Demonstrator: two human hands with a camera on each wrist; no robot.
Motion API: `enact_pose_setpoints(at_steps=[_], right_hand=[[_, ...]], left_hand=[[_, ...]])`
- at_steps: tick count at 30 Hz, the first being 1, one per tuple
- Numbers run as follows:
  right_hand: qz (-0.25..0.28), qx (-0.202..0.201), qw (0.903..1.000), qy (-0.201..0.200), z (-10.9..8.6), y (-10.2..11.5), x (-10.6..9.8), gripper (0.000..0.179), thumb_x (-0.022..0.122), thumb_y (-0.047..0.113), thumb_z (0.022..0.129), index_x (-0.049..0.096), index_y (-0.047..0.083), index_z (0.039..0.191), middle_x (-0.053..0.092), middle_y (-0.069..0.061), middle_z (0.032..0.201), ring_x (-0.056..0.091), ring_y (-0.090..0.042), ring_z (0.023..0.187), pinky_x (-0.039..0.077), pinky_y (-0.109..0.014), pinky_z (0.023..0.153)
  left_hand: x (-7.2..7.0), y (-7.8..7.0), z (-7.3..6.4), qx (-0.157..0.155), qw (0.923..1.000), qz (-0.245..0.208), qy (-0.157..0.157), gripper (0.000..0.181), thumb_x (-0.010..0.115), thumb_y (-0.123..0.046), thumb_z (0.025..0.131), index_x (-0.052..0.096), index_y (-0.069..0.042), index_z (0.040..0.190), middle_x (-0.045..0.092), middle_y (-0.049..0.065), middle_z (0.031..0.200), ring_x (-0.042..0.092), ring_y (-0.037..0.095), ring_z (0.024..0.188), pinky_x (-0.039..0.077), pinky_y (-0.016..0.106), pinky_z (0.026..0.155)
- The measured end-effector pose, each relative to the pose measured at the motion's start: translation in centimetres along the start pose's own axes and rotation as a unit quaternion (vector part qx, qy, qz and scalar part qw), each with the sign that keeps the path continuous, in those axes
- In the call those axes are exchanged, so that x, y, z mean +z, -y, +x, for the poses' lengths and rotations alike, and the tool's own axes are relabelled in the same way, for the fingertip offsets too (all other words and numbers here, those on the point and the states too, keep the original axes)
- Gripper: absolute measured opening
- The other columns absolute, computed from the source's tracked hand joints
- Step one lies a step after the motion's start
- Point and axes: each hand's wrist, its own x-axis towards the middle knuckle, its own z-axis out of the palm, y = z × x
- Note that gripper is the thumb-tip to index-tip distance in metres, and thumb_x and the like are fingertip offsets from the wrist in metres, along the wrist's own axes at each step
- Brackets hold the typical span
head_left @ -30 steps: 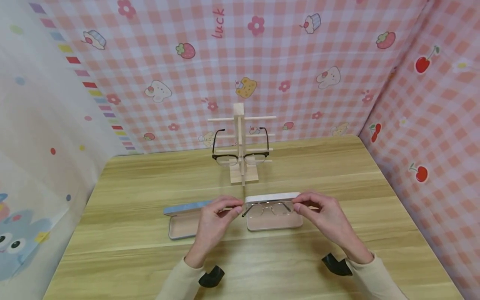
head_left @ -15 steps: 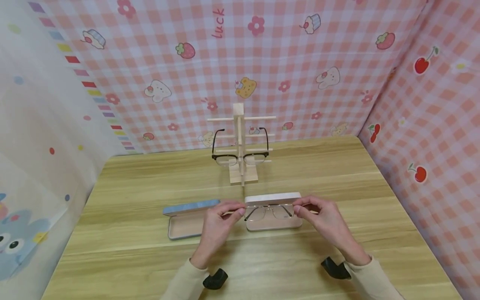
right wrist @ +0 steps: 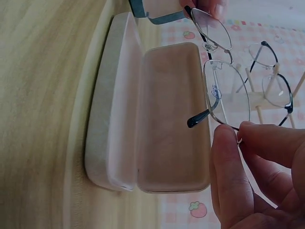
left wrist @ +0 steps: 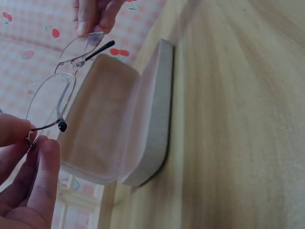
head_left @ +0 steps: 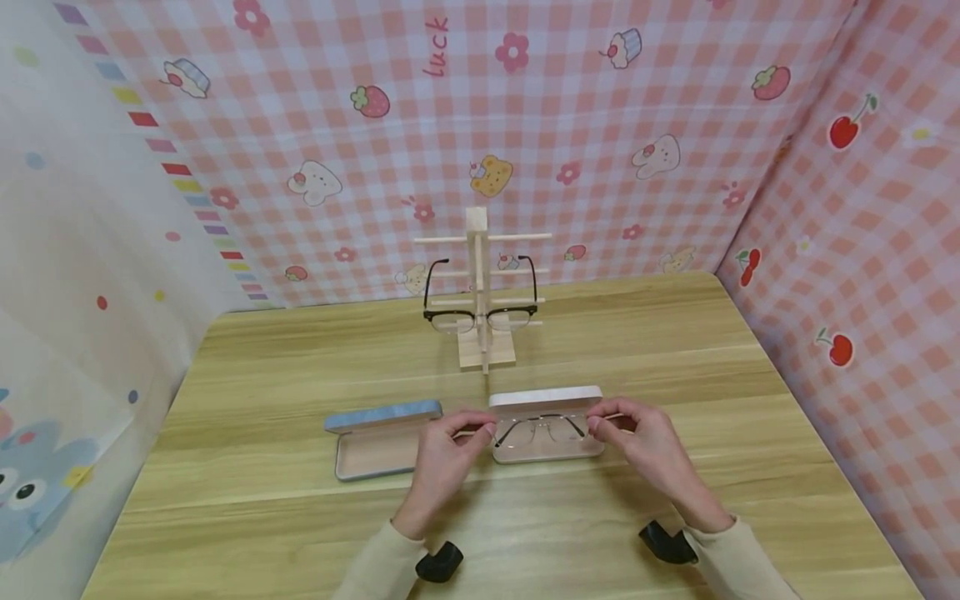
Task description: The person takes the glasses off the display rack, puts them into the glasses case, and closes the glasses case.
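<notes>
A pair of thin metal-rimmed glasses (left wrist: 76,64) with black temple tips hangs over an open pale eyeglass case (head_left: 547,454), its temples folded behind the lenses. My left hand (head_left: 444,460) pinches one end of the frame between thumb and fingers. At the other end, my right hand (head_left: 651,443) pinches the frame the same way, seen closely in the right wrist view. The pale case has a beige lining (right wrist: 171,119) and a raised lid (head_left: 546,395). Both wrist views show the glasses apart from the lining.
Left of the pale case lies an open blue eyeglass case (head_left: 375,450), partly behind my left hand. Behind them stands a wooden glasses rack (head_left: 477,250) with several pegs, holding black-browed glasses (head_left: 450,315). Patterned cloth (head_left: 570,125) rises behind the wooden table (head_left: 262,367).
Both hands have lowered the glasses slightly toward me, in front of the pale case's lid. My left hand has shifted right, uncovering more of the blue case. The rack and cases stay put.
</notes>
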Motion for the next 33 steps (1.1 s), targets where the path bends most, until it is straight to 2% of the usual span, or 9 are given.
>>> enact_pose_setpoints(at_steps=[11,19,33], right_hand=[[-0.007,0.030,0.9995,0.004,0.4,-0.9,0.3,0.007,0.072,0.006,0.096,0.074,0.003,0.103,0.075,-0.005,0.094,0.070,-0.018,0.085,0.052,-0.024,0.064],[-0.007,0.034,0.9994,0.007,0.6,-1.7,0.5,0.006,0.072,0.006,0.096,0.074,0.004,0.102,0.075,-0.007,0.095,0.071,-0.016,0.083,0.051,-0.024,0.064],[-0.013,0.032,0.9993,0.013,0.9,-2.5,0.6,0.005,0.073,0.007,0.096,0.074,0.004,0.099,0.074,-0.008,0.103,0.071,-0.018,0.090,0.056,-0.022,0.073]], left_hand=[[0.6,1.3,0.2,0.028,0.9987,0.042,-0.004,0.008,0.074,0.003,0.091,0.078,0.004,0.097,0.076,0.013,0.100,0.073,0.025,0.091,0.062,0.027,0.078],[0.9,1.9,0.5,0.019,0.9978,0.064,-0.003,0.008,0.073,0.001,0.091,0.078,0.003,0.097,0.076,0.012,0.099,0.074,0.022,0.087,0.062,0.025,0.076],[1.3,3.1,1.1,0.009,0.9934,0.114,0.001,0.007,0.073,-0.001,0.091,0.079,-0.002,0.095,0.076,0.008,0.097,0.072,0.019,0.086,0.062,0.025,0.077]])
